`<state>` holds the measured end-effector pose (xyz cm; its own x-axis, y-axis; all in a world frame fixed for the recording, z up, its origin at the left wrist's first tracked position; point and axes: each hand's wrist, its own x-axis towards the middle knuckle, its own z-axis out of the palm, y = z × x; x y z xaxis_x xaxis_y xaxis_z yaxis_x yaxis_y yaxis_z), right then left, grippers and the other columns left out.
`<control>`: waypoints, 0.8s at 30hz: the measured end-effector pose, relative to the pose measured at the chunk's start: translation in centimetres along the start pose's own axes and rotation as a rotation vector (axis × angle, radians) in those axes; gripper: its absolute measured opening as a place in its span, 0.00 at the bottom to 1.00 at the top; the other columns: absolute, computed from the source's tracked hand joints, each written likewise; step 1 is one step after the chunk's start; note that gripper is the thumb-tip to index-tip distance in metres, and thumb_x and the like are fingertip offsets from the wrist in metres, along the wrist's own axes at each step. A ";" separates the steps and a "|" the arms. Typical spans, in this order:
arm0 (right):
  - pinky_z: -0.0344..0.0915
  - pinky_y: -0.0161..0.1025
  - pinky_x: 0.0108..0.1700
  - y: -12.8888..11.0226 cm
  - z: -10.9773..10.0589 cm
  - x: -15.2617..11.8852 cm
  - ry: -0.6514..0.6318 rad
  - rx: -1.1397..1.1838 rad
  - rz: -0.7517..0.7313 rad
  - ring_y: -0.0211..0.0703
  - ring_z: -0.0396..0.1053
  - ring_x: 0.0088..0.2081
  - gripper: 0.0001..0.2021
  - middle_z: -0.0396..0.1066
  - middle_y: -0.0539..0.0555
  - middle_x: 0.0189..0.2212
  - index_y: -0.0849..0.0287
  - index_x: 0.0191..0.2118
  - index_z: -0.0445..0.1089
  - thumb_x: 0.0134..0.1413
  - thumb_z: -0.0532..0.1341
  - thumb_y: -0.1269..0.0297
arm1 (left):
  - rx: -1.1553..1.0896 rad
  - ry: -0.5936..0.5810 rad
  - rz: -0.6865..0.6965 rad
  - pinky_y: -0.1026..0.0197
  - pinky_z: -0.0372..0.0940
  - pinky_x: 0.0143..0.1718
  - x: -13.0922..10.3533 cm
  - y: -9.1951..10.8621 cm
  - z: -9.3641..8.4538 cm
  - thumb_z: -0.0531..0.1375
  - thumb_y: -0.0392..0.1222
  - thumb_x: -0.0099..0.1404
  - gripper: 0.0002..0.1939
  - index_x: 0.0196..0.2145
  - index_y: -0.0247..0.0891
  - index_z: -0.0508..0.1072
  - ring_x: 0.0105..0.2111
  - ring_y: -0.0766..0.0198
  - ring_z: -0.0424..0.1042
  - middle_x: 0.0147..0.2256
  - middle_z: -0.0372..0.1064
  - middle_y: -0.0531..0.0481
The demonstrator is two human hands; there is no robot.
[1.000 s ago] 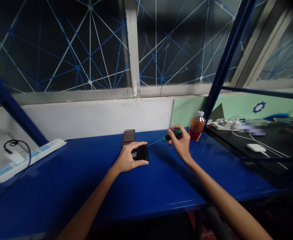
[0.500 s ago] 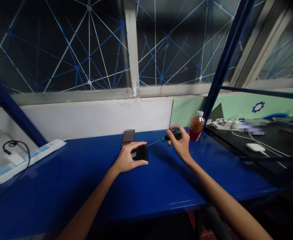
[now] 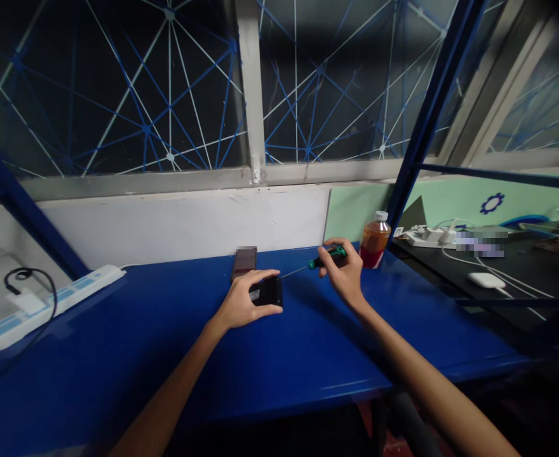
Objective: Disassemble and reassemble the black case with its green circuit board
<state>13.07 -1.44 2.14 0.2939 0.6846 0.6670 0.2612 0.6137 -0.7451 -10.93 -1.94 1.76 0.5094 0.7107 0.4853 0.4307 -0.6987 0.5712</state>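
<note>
My left hand (image 3: 241, 301) grips a small black rectangular box (image 3: 270, 292) by its long edges, thumb on the near side and fingers on the far side. A pale label shows on the box beside my palm, and small screw spots lie near its right end. In my right hand (image 3: 345, 270) is a screwdriver (image 3: 314, 263) with a green and black handle. Its thin shaft slants down to the left, and the tip meets the far right corner of the box. Just behind my left hand a dark phone (image 3: 245, 259) leans near the wall.
A bottle of amber drink (image 3: 375, 241) stands at the back right of the blue table (image 3: 175, 355). On the left lies a white power strip (image 3: 51, 308) with a black cable. A black desk (image 3: 493, 273) with cables and a white charger (image 3: 486, 280) adjoins at right.
The screwdriver's handle has turned slightly in my right hand, while both hands and the box keep their places. At the far right edge, a person's hand now has a pale object above it.
</note>
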 end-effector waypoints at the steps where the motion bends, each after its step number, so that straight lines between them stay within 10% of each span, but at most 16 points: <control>1: 0.62 0.33 0.20 0.0 0.0 0.0 0.002 0.001 0.000 0.35 0.65 0.15 0.11 0.64 0.43 0.17 0.57 0.39 0.65 0.55 0.63 0.57 | 0.001 0.000 0.000 0.42 0.60 0.56 0.0 0.0 0.0 0.70 0.50 0.51 0.32 0.53 0.44 0.70 0.52 0.48 0.68 0.52 0.70 0.44; 24: 0.64 0.33 0.17 0.4 -0.3 0.5 -0.123 0.089 0.084 0.37 0.66 0.15 0.19 0.67 0.44 0.19 0.56 0.44 0.63 0.49 0.67 0.56 | -0.004 0.009 0.014 0.46 0.63 0.54 0.0 0.1 -0.1 0.69 0.49 0.51 0.32 0.53 0.44 0.70 0.51 0.50 0.69 0.51 0.71 0.45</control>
<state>13.58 -0.96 2.22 0.1955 0.7745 0.6016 0.1559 0.5811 -0.7987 -10.98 -1.98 1.88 0.5084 0.7014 0.4995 0.4206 -0.7085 0.5667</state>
